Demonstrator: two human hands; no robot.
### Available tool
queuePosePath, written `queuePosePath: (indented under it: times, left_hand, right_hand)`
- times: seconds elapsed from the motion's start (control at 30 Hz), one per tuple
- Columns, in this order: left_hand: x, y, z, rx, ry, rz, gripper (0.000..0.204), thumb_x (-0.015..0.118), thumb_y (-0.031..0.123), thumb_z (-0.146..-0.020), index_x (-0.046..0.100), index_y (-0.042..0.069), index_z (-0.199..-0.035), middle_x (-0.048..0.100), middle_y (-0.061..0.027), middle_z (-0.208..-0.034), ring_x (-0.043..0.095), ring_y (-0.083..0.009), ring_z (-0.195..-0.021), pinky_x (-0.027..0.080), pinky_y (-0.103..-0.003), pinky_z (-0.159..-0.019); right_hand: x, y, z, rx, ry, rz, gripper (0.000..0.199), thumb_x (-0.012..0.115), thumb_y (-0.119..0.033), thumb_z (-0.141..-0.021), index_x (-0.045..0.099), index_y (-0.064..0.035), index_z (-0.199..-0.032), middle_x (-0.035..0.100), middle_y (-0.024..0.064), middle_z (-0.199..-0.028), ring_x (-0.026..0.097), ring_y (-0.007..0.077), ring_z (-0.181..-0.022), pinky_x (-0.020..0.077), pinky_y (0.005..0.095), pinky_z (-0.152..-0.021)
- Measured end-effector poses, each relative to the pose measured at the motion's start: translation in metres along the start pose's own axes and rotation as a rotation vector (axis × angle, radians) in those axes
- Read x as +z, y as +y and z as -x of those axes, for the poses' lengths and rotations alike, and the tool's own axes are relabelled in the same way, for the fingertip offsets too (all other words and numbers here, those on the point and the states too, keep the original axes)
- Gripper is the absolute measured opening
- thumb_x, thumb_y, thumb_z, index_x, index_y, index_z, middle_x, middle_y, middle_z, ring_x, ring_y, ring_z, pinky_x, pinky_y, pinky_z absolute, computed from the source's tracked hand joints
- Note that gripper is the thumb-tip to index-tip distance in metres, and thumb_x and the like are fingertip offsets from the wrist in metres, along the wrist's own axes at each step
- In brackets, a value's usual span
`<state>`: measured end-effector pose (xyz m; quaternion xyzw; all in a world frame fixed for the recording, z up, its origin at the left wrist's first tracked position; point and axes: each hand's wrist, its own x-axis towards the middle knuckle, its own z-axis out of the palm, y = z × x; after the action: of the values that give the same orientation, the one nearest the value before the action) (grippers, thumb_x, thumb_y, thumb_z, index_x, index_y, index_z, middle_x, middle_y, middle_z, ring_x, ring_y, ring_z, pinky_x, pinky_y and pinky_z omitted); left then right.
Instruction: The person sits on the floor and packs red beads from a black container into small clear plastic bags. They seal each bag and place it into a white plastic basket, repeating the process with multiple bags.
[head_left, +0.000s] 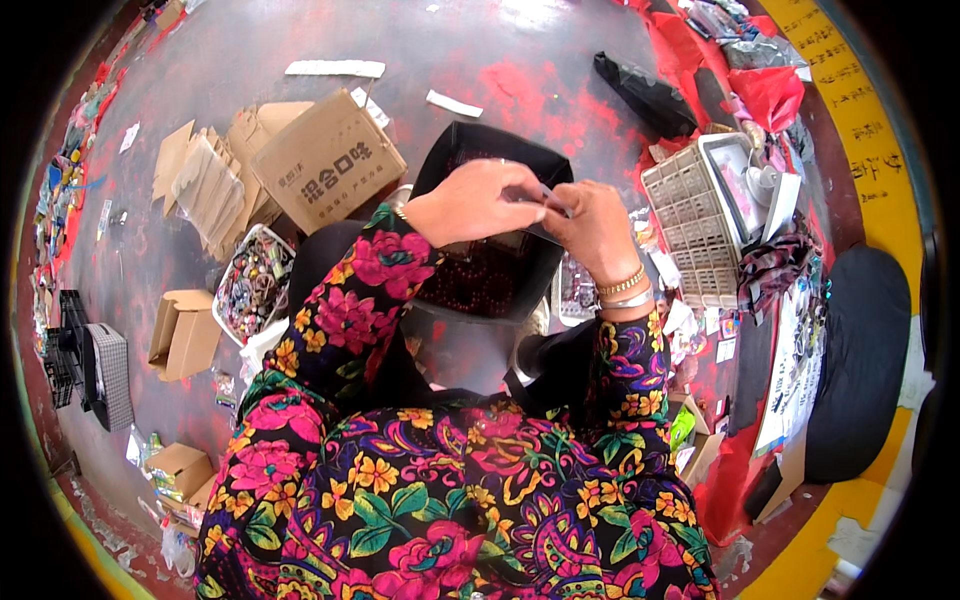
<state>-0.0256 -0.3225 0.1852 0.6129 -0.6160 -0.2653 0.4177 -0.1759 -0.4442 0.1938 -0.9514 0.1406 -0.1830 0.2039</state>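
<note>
My left hand (468,204) and my right hand (594,228) meet above an open black container (440,165) between my knees. The fingers of both are closed in a pinch around a small, dark, thin piece (527,194). Its kind is hard to make out, since fingertips cover most of it. Dark red, bead-like things (470,280) lie inside the container below my hands. A plastic basket (573,290) with small items stands just right of the container, partly hidden by my right wrist.
Left of me are a cardboard box (325,165), flattened cardboard (210,185), a white basket of small mixed items (255,280) and a small open carton (185,335). On the right stand a beige crate (690,230) and a black padded seat (865,365). Paper strips (335,68) lie on the floor ahead.
</note>
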Motion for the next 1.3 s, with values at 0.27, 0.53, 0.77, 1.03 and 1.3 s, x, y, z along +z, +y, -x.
queuePosePath:
  times: [0.27,0.53,0.77,1.03,1.3]
  left_hand:
    - [0.017,-0.008,-0.006,-0.083,0.340,-0.379,0.015,0.056,0.006,-0.068,0.062,0.004,-0.082,0.061,-0.0126,-0.083,0.058,-0.0305,-0.082,0.047,-0.037,-0.072]
    - [0.006,0.003,-0.002,-0.230,0.128,-0.375,0.027,0.053,0.002,-0.071,0.065,0.006,-0.095,0.064,-0.0154,-0.091,0.059,-0.0334,-0.089,0.047,-0.039,-0.077]
    - [-0.017,-0.014,0.001,-0.319,0.286,-0.541,0.022,0.051,0.011,-0.081,0.065,0.006,-0.097,0.064,-0.0174,-0.092,0.060,-0.0338,-0.087,0.047,-0.038,-0.077]
    - [-0.041,-0.018,0.005,-0.246,0.504,-0.370,0.023,0.053,0.013,-0.086,0.064,0.001,-0.102,0.067,-0.0126,-0.090,0.062,-0.0159,-0.076,0.047,-0.029,-0.070]
    - [-0.039,0.006,0.009,-0.218,0.606,-0.152,0.022,0.054,0.002,-0.083,0.064,-0.001,-0.103,0.063,-0.0042,-0.081,0.052,-0.0058,-0.069,0.044,-0.021,-0.062]
  right_hand:
    - [0.014,-0.016,-0.006,-0.124,0.127,0.155,0.014,0.066,-0.015,-0.067,0.056,-0.0082,-0.061,0.058,0.0052,-0.062,0.058,0.0232,-0.069,0.0400,0.0372,-0.078]
    - [0.014,-0.006,-0.010,-0.089,0.207,0.118,0.013,0.069,-0.019,-0.069,0.061,-0.0090,-0.068,0.059,0.0060,-0.065,0.058,0.0239,-0.071,0.0407,0.0361,-0.079]
    - [0.030,0.048,-0.014,0.414,0.256,-0.639,0.025,0.066,-0.028,-0.081,0.068,-0.0040,-0.083,0.066,0.0061,-0.071,0.062,0.0157,-0.067,0.0463,0.0262,-0.062]
    - [0.168,0.122,0.016,0.479,-0.138,-0.352,0.022,0.064,-0.022,-0.075,0.068,-0.0046,-0.088,0.067,0.0118,-0.082,0.065,0.0229,-0.075,0.0495,0.0308,-0.072]
    - [0.286,0.112,0.098,0.648,-0.908,0.048,0.039,0.052,-0.018,-0.081,0.055,-0.0171,-0.120,0.053,0.0122,-0.124,0.053,0.0311,-0.112,0.0421,0.0441,-0.094]
